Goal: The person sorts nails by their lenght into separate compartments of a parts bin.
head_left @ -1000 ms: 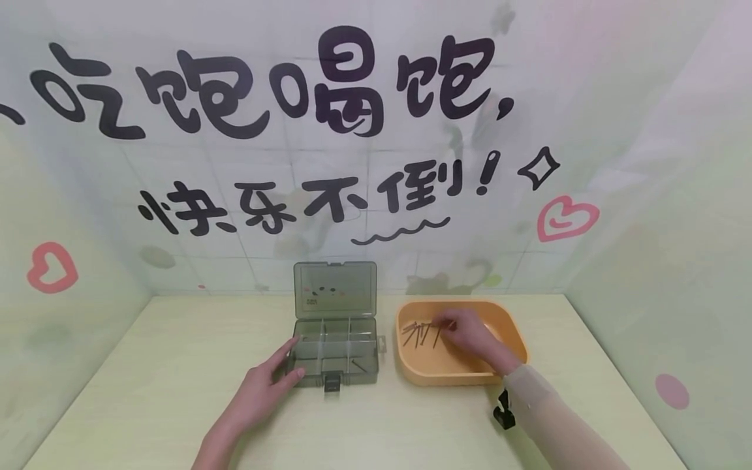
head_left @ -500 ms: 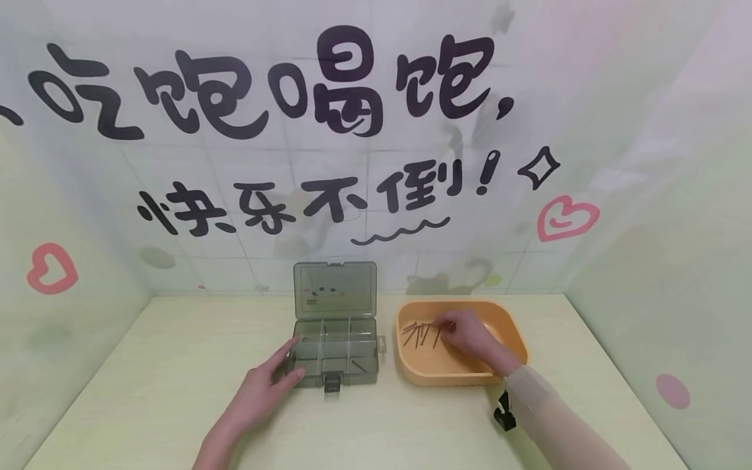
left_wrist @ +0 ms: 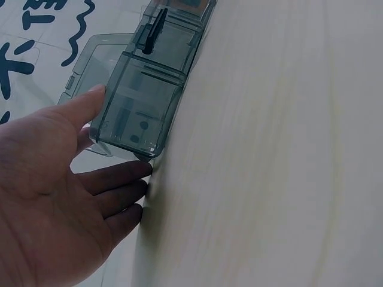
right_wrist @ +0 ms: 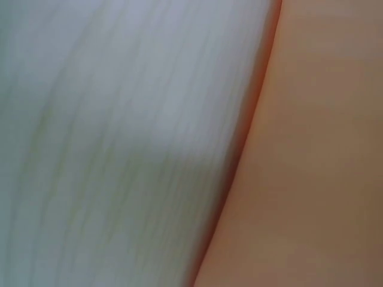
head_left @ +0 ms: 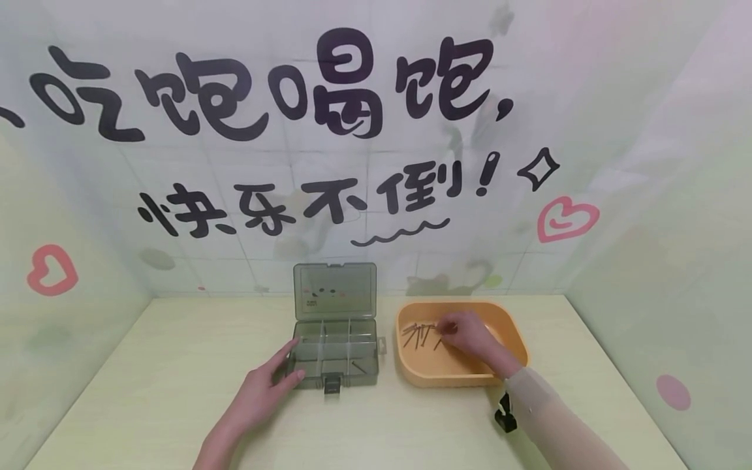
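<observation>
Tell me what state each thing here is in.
Compartment box: standing open.
Box lid: raised.
Front latch: unfastened.
Orange tray: open-topped, partly filled.
Nails or screws: lying loose in the tray.
Left hand: touching the box's left side.
Right hand: inside the tray; whether it grips anything is unclear.

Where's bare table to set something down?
Free table: left of the left hand, up to the left wall; the front strip between left forearm and right sleeve; right of the tray, to the right wall. Tight: the narrow gap between box and tray, and the tray, with fasteners and the right hand inside.
</observation>
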Demonstrator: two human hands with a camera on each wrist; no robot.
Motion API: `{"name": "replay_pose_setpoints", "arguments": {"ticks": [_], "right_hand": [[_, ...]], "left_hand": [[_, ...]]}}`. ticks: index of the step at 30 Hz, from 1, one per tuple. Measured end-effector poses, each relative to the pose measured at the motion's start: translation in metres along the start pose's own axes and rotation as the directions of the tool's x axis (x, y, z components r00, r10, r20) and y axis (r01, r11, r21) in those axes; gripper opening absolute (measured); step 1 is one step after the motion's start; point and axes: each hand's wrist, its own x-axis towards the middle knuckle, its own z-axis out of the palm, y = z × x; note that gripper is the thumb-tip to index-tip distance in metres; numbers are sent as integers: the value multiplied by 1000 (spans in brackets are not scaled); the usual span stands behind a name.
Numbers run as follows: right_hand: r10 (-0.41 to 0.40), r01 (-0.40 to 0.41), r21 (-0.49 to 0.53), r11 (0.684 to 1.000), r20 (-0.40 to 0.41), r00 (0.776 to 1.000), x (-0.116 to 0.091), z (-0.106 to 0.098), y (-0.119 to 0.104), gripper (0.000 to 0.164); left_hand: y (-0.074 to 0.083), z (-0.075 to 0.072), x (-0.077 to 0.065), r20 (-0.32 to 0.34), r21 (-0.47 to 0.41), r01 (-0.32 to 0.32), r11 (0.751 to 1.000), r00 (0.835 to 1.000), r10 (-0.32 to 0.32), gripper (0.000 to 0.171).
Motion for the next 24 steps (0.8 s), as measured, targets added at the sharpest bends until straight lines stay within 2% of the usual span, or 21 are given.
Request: {"name": "replay_pose_setpoints", "arguments": {"ticks": [8, 24], "right_hand": [[8, -8, -2, 1000, 24, 1000, 1, -2, 0, 13], [-49, 55, -56, 997, 98, 994, 0, -8, -4, 11]], "left_hand": [[-3, 1, 1, 6, 4, 4, 1000, 1000, -4, 68], [-2, 0, 0, 9, 4, 5, 1000, 1000, -5, 67]]}}
